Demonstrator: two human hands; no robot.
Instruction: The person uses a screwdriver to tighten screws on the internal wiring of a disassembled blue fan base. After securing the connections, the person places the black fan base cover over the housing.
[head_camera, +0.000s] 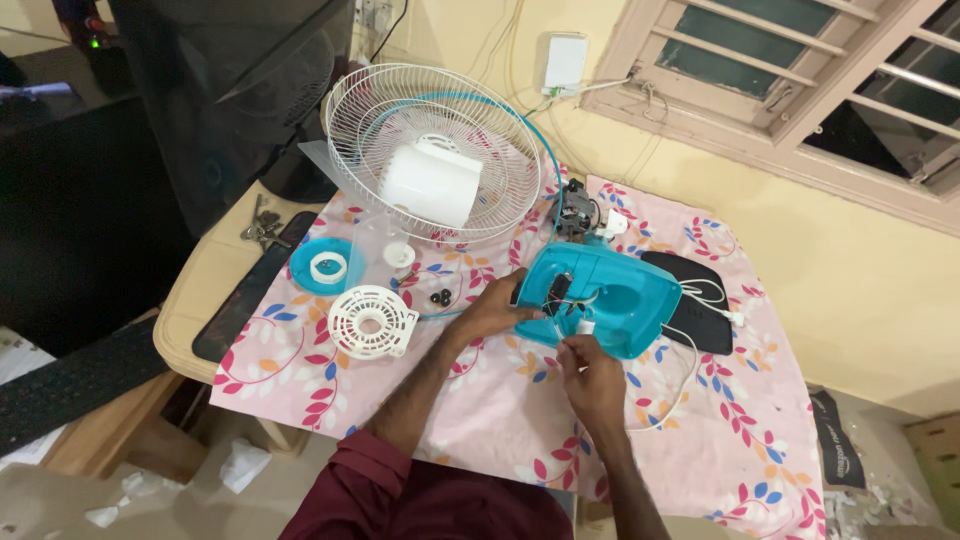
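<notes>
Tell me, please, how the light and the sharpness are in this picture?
Head view: warm indoor light, even on the pink floral cloth; the blue fan base and both hands are sharp; the dark screen at top left is underexposed; straight edges bend slightly toward the corners.

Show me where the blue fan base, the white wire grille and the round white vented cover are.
blue fan base (630, 300), head view, right upper shell.
white wire grille (480, 130), head view, wire mesh.
round white vented cover (372, 322), head view, centre.
</notes>
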